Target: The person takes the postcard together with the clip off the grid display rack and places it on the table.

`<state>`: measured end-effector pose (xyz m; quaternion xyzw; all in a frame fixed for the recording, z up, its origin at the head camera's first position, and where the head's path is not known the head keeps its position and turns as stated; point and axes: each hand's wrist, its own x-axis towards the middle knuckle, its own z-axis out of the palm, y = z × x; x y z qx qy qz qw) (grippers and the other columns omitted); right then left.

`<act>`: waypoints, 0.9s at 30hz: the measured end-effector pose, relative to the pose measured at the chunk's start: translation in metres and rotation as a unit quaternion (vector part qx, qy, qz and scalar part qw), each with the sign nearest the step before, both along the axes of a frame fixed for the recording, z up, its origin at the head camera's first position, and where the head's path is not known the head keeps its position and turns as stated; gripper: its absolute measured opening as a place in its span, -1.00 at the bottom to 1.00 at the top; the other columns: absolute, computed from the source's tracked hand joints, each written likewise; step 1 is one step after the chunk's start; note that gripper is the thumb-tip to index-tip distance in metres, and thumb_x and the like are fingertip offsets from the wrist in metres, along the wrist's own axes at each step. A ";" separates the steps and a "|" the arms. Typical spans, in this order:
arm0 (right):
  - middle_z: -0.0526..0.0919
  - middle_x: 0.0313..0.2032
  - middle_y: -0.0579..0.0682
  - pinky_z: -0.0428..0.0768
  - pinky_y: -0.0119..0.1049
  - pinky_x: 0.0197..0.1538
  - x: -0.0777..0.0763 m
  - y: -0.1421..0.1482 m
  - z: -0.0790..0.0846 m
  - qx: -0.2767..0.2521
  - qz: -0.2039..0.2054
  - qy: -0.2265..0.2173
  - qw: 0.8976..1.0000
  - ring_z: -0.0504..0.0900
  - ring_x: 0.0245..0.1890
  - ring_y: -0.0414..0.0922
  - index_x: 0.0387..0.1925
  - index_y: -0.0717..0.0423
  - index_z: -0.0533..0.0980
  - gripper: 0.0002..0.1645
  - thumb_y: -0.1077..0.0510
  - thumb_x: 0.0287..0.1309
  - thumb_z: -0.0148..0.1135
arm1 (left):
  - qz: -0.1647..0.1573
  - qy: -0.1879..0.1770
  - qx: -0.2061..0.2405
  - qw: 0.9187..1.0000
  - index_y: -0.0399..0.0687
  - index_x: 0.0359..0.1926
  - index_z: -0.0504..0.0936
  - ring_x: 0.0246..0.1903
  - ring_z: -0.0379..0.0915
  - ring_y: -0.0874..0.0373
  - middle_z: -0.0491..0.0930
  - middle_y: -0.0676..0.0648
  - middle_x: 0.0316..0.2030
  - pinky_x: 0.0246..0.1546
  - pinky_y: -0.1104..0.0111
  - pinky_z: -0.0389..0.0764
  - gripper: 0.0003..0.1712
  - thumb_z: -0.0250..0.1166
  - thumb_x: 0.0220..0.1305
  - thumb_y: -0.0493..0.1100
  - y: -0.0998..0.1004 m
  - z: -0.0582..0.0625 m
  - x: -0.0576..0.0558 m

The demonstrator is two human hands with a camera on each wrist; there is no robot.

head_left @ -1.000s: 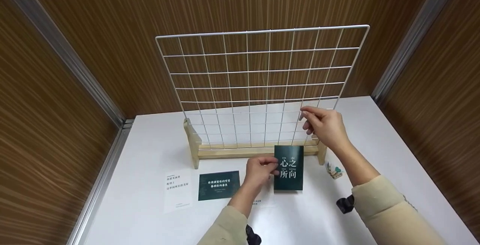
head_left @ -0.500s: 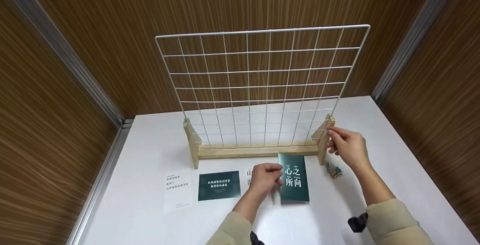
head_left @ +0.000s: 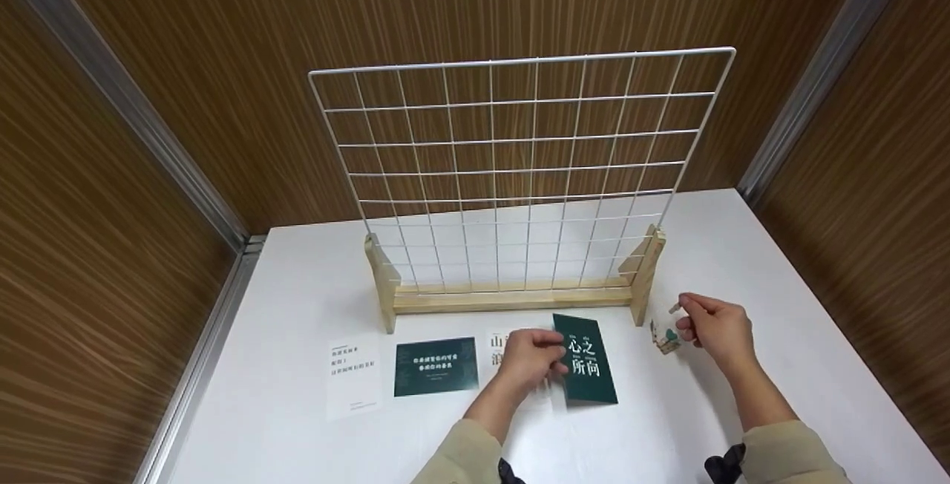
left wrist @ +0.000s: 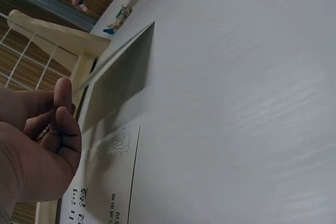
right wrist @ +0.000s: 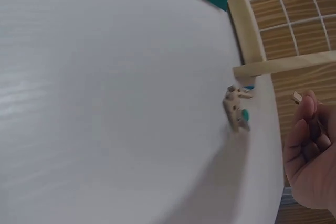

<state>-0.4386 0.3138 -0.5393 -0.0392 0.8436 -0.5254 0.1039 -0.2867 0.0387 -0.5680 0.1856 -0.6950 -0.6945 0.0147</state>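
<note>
My left hand (head_left: 528,354) pinches a dark green card (head_left: 590,367) with white characters by its left edge. The card tilts over the table, its underside in shadow in the left wrist view. Off the stand's right end, my right hand (head_left: 718,328) pinches a small wooden clothespin (right wrist: 296,97), most of it hidden by the fingers. Close by on the table lies a little pile of mini clothespins (right wrist: 233,107) with teal decorations. A white wire grid (head_left: 512,139) stands upright behind both hands in a wooden base (head_left: 512,301).
Left of my left hand, another dark green card (head_left: 436,367) and a white printed card (head_left: 353,376) lie flat on the white table (head_left: 297,269). A second white card (head_left: 496,339) is partly under my left hand. Wood-grain panels (head_left: 475,1) enclose the table.
My right hand has come away from the grid, moving right and down to beside the clothespin pile. My left hand has lowered the green card, shifting it slightly right and tilting it.
</note>
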 end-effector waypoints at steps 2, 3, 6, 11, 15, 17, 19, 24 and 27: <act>0.74 -0.45 -0.11 0.64 -0.39 -0.39 0.000 0.003 -0.006 0.002 -0.004 -0.015 1.000 0.67 -0.47 -0.28 0.34 0.42 0.50 -0.42 0.00 0.62 0.13 | -0.002 -0.002 0.002 1.000 -0.32 0.02 0.74 -0.54 0.72 0.17 0.72 -0.10 -0.25 -0.51 0.43 0.57 -0.75 0.37 0.34 -0.45 -0.001 -0.001 0.001; 0.74 -0.45 -0.11 0.65 -0.38 -0.39 0.000 0.004 -0.009 0.003 -0.006 -0.021 1.000 0.67 -0.47 -0.28 0.34 0.42 0.50 -0.42 0.01 0.62 0.13 | -0.002 -0.004 0.004 1.000 -0.32 0.03 0.74 -0.53 0.72 0.17 0.72 -0.10 -0.25 -0.51 0.44 0.56 -0.74 0.37 0.34 -0.45 -0.001 -0.001 0.001; 0.74 -0.44 -0.12 0.66 -0.36 -0.38 -0.001 0.007 -0.018 0.004 -0.012 -0.033 0.999 0.67 -0.46 -0.26 0.34 0.43 0.50 -0.42 0.01 0.61 0.14 | -0.003 -0.007 0.008 1.000 -0.33 0.06 0.72 -0.52 0.73 0.16 0.73 -0.08 -0.23 -0.51 0.44 0.56 -0.72 0.38 0.34 -0.43 -0.003 -0.003 0.002; 0.73 -0.42 -0.12 0.68 -0.34 -0.38 -0.003 0.008 -0.029 0.003 -0.013 -0.044 0.999 0.66 -0.45 -0.24 0.33 0.45 0.50 -0.43 0.04 0.61 0.14 | -0.004 -0.017 0.013 1.000 -0.35 0.11 0.70 -0.50 0.75 0.14 0.72 -0.07 -0.24 -0.52 0.44 0.55 -0.69 0.38 0.36 -0.41 -0.006 -0.005 0.003; 0.72 -0.45 -0.11 0.69 -0.35 -0.40 -0.004 0.009 -0.033 0.007 -0.010 -0.049 0.999 0.67 -0.48 -0.25 0.33 0.49 0.48 -0.43 0.07 0.61 0.14 | -0.012 -0.024 0.008 1.000 -0.35 0.15 0.69 -0.52 0.74 0.15 0.72 -0.06 -0.25 -0.54 0.45 0.53 -0.66 0.38 0.37 -0.39 -0.007 -0.003 0.004; 0.72 -0.47 -0.10 0.69 -0.34 -0.41 -0.004 0.010 -0.034 0.010 -0.009 -0.052 0.999 0.67 -0.50 -0.24 0.34 0.51 0.45 -0.42 0.08 0.61 0.12 | -0.017 -0.029 0.003 0.999 -0.33 0.15 0.69 -0.54 0.72 0.16 0.72 -0.04 -0.24 -0.54 0.45 0.53 -0.65 0.39 0.38 -0.37 -0.007 -0.002 0.005; 0.73 -0.48 -0.09 0.70 -0.34 -0.41 -0.004 0.012 -0.035 0.011 -0.011 -0.056 0.998 0.68 -0.51 -0.24 0.35 0.52 0.43 -0.41 0.08 0.61 0.12 | -0.022 -0.035 -0.001 0.999 -0.31 0.16 0.69 -0.54 0.72 0.17 0.73 -0.03 -0.22 -0.54 0.45 0.53 -0.65 0.39 0.38 -0.35 -0.007 0.000 0.005; 0.74 -0.43 -0.06 0.73 -0.31 -0.35 -0.004 0.014 -0.035 0.001 -0.010 -0.081 0.997 0.68 -0.46 -0.23 0.44 0.51 0.33 -0.38 0.12 0.62 0.07 | -0.034 -0.043 -0.009 0.998 -0.28 0.21 0.67 -0.52 0.73 0.18 0.75 -0.03 -0.21 -0.54 0.46 0.52 -0.61 0.40 0.39 -0.31 -0.009 0.003 0.005; 0.74 -0.44 -0.05 0.74 -0.30 -0.34 -0.002 0.014 -0.035 0.000 -0.015 -0.083 0.996 0.69 -0.47 -0.24 0.48 0.51 0.27 -0.35 0.13 0.61 0.05 | -0.039 -0.046 -0.022 0.998 -0.26 0.26 0.65 -0.51 0.74 0.15 0.76 -0.03 -0.18 -0.53 0.43 0.53 -0.56 0.41 0.40 -0.28 -0.012 0.004 0.007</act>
